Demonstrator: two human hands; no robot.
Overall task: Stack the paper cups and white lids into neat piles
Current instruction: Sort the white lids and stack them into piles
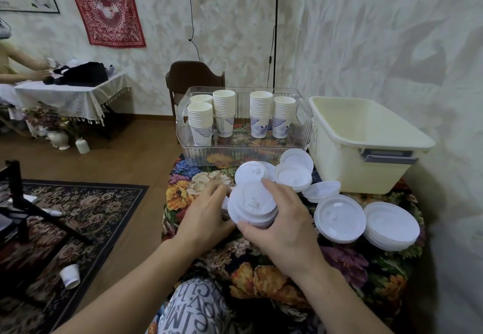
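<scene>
Two hands meet over the flowered tablecloth (209, 260), and between them sits a small stack of white lids (252, 204): thin, round, glossy plastic with raised rims. Right hand (283, 225) curls round the near and right edge of that stack, forefinger laid across the top lid. Left hand (206, 214) wraps the left edge, fingers bent behind the rim. Just beyond, another lid (251, 173) lies flat, touching the held stack's far side.

To the right, two squat lid piles (366, 222) sit side by side, edges ridged like pleats; further back more loose lids (295, 169) overlap, some upturned.

At the table's far end a clear ribbed plastic tray (244, 150) holds five upright columns of nested paper cups (251, 114), white rims stacked tight, blue prints on the bottom cups. Beside it stands a cream plastic tub (371, 140), smooth and rectangular. One paper cup (70, 276) lies tipped on the patterned rug (86, 213).
</scene>
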